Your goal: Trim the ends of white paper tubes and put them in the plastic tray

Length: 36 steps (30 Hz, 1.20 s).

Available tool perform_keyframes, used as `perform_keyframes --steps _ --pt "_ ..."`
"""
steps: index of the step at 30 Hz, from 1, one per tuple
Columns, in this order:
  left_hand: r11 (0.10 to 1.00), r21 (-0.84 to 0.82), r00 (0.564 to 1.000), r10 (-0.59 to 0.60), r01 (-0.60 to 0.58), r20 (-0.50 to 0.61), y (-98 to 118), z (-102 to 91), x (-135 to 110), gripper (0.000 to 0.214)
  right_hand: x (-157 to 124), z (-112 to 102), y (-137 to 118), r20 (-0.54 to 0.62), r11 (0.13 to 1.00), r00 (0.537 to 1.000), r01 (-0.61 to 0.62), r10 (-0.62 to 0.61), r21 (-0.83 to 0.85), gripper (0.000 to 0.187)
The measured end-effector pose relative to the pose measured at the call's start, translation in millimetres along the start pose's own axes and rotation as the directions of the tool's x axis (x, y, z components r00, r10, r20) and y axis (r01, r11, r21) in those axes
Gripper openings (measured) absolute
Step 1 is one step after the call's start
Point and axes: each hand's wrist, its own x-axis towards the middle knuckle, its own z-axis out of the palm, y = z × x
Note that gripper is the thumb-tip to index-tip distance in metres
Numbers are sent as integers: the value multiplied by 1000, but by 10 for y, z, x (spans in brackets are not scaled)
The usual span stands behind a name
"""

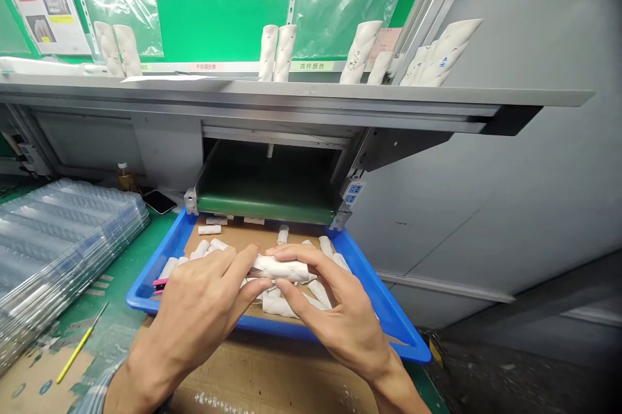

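Together, left fingers (244,265) and right fingers (297,253) in pinch grips on a white tube (283,269), blue tray (389,315) below

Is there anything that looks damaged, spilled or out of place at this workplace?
Two things, perhaps. The green tabletop looks worn near the yellow tool, with patchy brown areas. In the blue tray, a partly hidden pink object sits beside white pieces, unlike them in colour. No spill is visible.
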Motion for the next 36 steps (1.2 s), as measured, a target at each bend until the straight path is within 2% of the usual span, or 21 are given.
perform_keyframes --steps 7,16,23,25,28,32,36 --pt "1000 1 1000 -2 2 16 3 11 -13 34 -1 -10 -5 8 999 999 36 -36 -25 26" --pt "997 71 999 32 -30 -30 32 -10 -41 33 -20 -27 -32 12 999 999 39 -39 27 27" --pt "997 58 996 64 -60 -69 35 -12 -24 32 -37 -52 -30 22 999 1000 20 -21 46 28" --pt "998 6 995 57 -57 -86 22 -2 -14 31 -33 -51 -18 20 998 1000 4 -6 60 27" --pt "985 -172 997 -1 -11 -73 -16 17 -10 29 -20 -36 -3 14 997 1000 -5 4 83 26" --pt "881 -448 989 -125 148 82 -57 18 6 25 -8 -17 -6 3 997 999 38 -38 64 28" --pt "748 -594 953 -197 297 230 -62 -9 61 24 -11 -10 -19 1 994 994 107 -107 5 33"
